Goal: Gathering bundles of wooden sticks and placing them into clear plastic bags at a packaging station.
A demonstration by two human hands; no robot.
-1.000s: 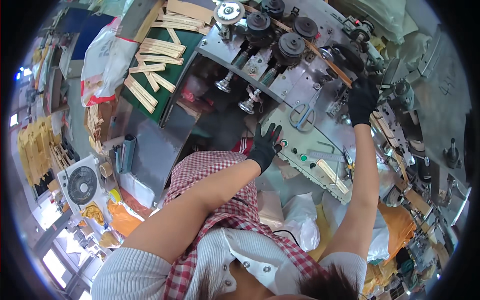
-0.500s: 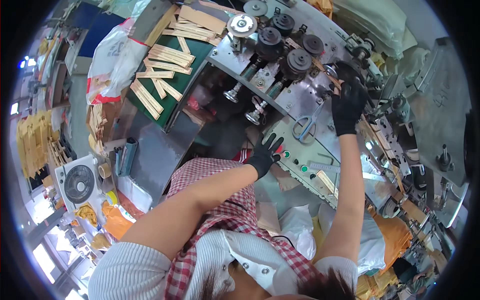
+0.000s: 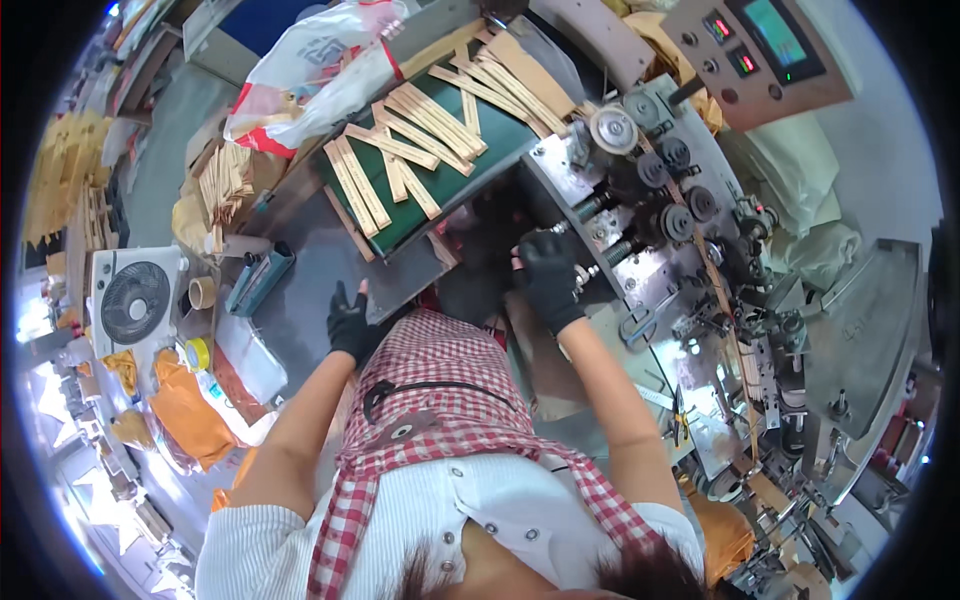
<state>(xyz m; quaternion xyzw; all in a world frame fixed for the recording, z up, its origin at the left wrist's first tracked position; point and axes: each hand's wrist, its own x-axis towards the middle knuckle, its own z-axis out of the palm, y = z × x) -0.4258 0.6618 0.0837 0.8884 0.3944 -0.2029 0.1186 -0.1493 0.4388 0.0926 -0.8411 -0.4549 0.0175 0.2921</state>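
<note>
Both hands wear black gloves with some fingertips bare. At the near edge of the grey work surface, my left hand is open, thumb and forefinger apart, with nothing visible in it. My right hand is in front of the machine's spring-loaded adjusting knobs. Its fingers bend downward, mostly hidden behind the back of the hand, and I cannot see whether they hold anything. Beyond the hands, several pale flat strips lie fanned out on a green belt. A long tan band runs through the machine's rollers.
Blue-handled scissors and yellow-handled pliers lie on the machine's bed. A control panel stands at the far right. To the left are a box fan, tape rolls, a blue-grey stapler-like tool and a white-and-red plastic bag.
My view has swung left. My right hand has left the band at the rollers and come back toward the knobs. My left hand has moved left to the grey surface's edge.
</note>
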